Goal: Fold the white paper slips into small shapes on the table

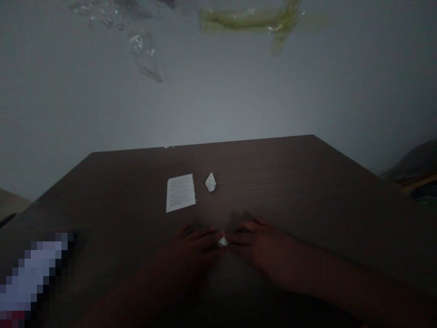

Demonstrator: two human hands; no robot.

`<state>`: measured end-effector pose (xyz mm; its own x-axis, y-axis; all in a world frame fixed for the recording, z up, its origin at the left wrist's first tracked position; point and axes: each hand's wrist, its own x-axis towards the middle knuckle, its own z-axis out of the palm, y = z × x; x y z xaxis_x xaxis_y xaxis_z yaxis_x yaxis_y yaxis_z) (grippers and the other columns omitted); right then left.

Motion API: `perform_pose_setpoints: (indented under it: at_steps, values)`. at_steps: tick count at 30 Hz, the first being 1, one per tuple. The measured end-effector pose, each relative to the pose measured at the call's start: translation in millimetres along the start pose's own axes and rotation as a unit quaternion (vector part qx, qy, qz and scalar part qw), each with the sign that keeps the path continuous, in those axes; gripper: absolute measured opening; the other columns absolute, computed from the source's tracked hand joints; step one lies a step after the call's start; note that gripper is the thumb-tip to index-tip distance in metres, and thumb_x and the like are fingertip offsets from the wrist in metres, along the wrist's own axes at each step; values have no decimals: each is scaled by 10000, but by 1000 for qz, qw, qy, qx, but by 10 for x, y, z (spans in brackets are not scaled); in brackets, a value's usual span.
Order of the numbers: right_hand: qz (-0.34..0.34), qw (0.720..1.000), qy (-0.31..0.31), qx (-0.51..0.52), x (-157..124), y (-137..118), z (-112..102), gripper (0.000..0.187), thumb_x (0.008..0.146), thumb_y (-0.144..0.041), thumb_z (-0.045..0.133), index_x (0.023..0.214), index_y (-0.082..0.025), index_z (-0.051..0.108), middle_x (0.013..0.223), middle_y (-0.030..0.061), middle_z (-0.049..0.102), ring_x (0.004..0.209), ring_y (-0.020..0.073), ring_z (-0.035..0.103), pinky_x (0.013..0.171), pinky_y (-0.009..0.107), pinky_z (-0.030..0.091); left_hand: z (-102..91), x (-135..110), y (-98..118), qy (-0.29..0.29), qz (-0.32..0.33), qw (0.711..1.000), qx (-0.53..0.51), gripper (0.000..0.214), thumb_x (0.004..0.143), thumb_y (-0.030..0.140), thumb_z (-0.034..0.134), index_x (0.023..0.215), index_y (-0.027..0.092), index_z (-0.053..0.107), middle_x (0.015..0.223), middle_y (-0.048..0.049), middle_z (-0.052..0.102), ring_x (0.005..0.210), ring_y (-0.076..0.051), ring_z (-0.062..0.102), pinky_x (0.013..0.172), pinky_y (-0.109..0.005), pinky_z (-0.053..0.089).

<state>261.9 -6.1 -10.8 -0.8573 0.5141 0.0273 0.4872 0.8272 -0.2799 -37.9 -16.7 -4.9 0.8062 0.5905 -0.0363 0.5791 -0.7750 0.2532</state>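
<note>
A small piece of folded white paper (223, 242) lies low over the near middle of the table, mostly covered by my fingers. My left hand (200, 243) pinches it from the left, and my right hand (251, 239) has its fingertips on it from the right. Both hands rest close to the tabletop. Farther back sits another folded paper piece (210, 182), kite-shaped and creased. To its left is a flat stack or sheet of printed paper (180, 193), apart from both hands.
The dark wooden table (266, 177) meets a pale wall (218, 95) at its far edge. A pixelated, blurred-out device or object (34, 273) lies at the left. Yellow tape (242, 22) and clear tape (145, 52) cling to the wall. The scene is dim.
</note>
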Motion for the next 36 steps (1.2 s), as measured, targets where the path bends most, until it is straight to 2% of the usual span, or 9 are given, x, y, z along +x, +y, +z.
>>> perform_pose_setpoints:
  at_steps: [8, 11, 13, 16, 20, 23, 29, 32, 36]
  values:
    - [27, 1000, 11, -10, 38, -100, 46, 446, 977, -76, 760, 1389, -242, 806, 1494, 108, 802, 1334, 366, 713, 1196, 553, 526, 111, 53, 63, 11, -27, 999, 21, 747, 898, 41, 788, 1568, 363, 722, 1689, -102, 703, 1544, -434, 664, 1310, -711, 467]
    - [28, 999, 14, 19, 52, -41, 7, 411, 998, -75, 727, 1352, -261, 820, 1431, 88, 832, 1317, 350, 717, 1190, 549, 522, 51, 105, 63, 34, -24, 999, -17, 674, 827, 55, 807, 1441, 334, 802, 1608, -87, 763, 1478, -426, 709, 1313, -692, 470]
    - [31, 999, 13, 36, 53, 4, -40, 411, 1016, -81, 704, 1359, -275, 821, 1401, 77, 847, 1338, 337, 712, 1199, 538, 515, -24, 135, 58, 27, -26, 998, -51, 683, 834, -11, 713, 1417, 333, 809, 1558, -46, 797, 1436, -377, 742, 1302, -644, 495]
    - [34, 998, 8, 59, 51, 40, -106, 431, 1018, -68, 683, 1381, -261, 815, 1400, 75, 852, 1370, 339, 703, 1223, 555, 501, -111, 163, 58, 33, -36, 996, -71, 698, 832, -49, 649, 1430, 279, 795, 1482, -46, 838, 1383, -361, 777, 1276, -629, 523]
    - [34, 995, 22, 94, 63, 40, -133, 444, 1023, -37, 669, 1393, -241, 809, 1390, 84, 853, 1384, 331, 707, 1267, 583, 472, -138, 164, 78, 6, -33, 998, -47, 714, 857, -33, 660, 1509, 244, 743, 1540, -105, 806, 1423, -402, 753, 1269, -715, 498]
    - [38, 995, 20, 94, 79, 30, -125, 402, 1042, -51, 670, 1377, -223, 812, 1366, 95, 857, 1363, 337, 712, 1251, 583, 491, -142, 137, 89, -27, -27, 999, -29, 687, 876, -41, 657, 1486, 261, 754, 1602, -110, 768, 1470, -416, 725, 1275, -761, 467]
    - [37, 997, 23, 68, 93, -6, -102, 381, 1056, -81, 680, 1395, -208, 801, 1414, 109, 839, 1376, 366, 697, 1230, 610, 506, -116, 109, 82, 10, -2, 1000, -11, 573, 853, -6, 733, 1342, 286, 798, 1518, -92, 792, 1421, -416, 733, 1328, -756, 381]
    - [37, 998, 27, 51, 120, -10, -54, 340, 1091, -135, 685, 1402, -217, 795, 1453, 99, 824, 1415, 370, 664, 1237, 599, 502, -100, 135, 105, 11, -2, 1000, -26, 563, 865, 28, 750, 1357, 298, 786, 1369, -63, 812, 1313, -359, 758, 1316, -697, 409]
    - [45, 998, 38, 39, 180, 28, 32, 220, 1125, -178, 681, 1287, -212, 827, 1415, 93, 827, 1431, 360, 643, 1234, 571, 514, -63, 164, 140, 46, -19, 998, -40, 367, 940, 38, 709, 1228, 248, 798, 1187, -11, 804, 1187, -262, 757, 1247, -485, 471]
